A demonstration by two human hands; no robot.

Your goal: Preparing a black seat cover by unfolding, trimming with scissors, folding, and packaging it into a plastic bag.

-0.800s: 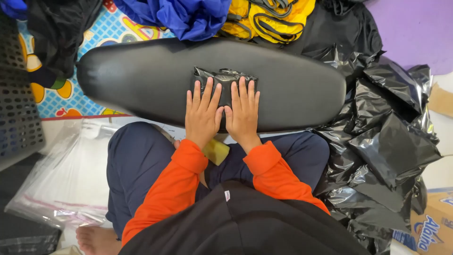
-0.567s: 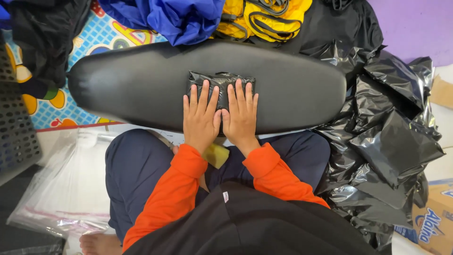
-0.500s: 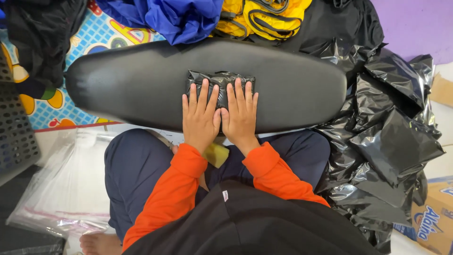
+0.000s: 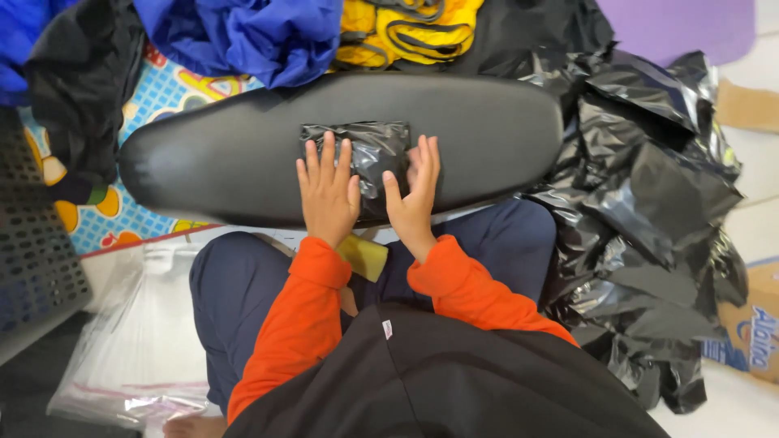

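Observation:
A small folded bundle of shiny black plastic lies on a long black padded board across my lap. My left hand rests flat on the bundle's left part, fingers spread. My right hand touches the bundle's right edge, fingers curled slightly around its side. Both sleeves are orange. A yellow sponge-like block sits between my forearms below the board.
Crumpled black plastic bags pile up at the right. Blue cloth and a yellow garment lie beyond the board. Clear plastic bags lie at the lower left beside a dark perforated crate. A cardboard box stands at the right edge.
My hands have spread apart on the bundle; the right hand shifted to its right edge. The view has also shifted slightly.

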